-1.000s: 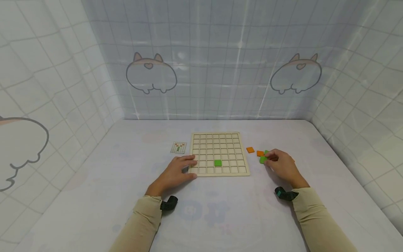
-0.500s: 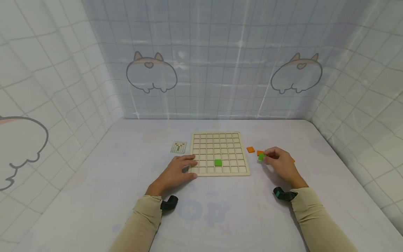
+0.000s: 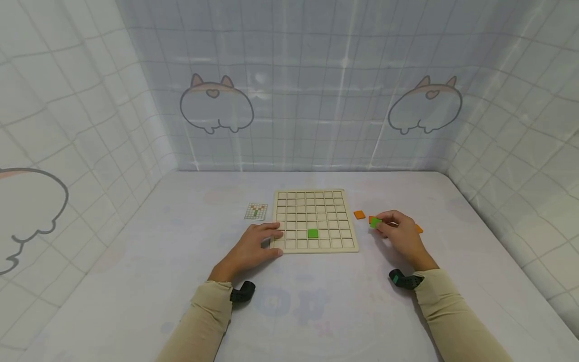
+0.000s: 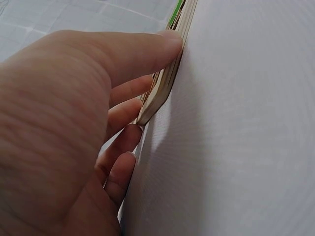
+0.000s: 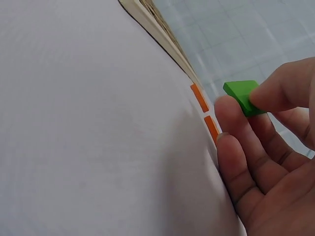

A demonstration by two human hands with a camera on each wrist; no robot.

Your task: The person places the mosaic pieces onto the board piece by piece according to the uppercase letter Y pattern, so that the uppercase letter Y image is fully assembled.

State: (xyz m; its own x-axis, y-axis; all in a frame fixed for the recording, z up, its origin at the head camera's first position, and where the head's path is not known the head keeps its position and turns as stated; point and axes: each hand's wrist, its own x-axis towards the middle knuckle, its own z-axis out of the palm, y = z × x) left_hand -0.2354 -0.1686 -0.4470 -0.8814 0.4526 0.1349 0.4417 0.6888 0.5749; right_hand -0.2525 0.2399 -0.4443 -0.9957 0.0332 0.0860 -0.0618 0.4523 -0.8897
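Observation:
A pale wooden grid board (image 3: 325, 213) lies on the table, with a green square tile (image 3: 313, 234) in a cell of its second row from the front. My left hand (image 3: 251, 246) rests on the board's front left corner. In the left wrist view the thumb (image 4: 170, 45) touches the board's edge, with the fingers spread beside the corner. Right of the board, my right hand (image 3: 402, 236) pinches another green tile (image 5: 241, 92) between thumb and fingers, raised off the table. Orange tiles (image 3: 359, 215) lie near that hand, partly hidden by it.
A small card (image 3: 256, 211) printed with a coloured grid pattern lies left of the board. Another orange tile (image 3: 419, 229) shows behind the right hand. Tile-patterned cloth walls (image 3: 316, 125) enclose the white table (image 3: 289, 311) at the back and sides.
My right hand has picked up a green tile from the loose tiles and lifted it, shifting slightly left. The left hand stays in place on the board.

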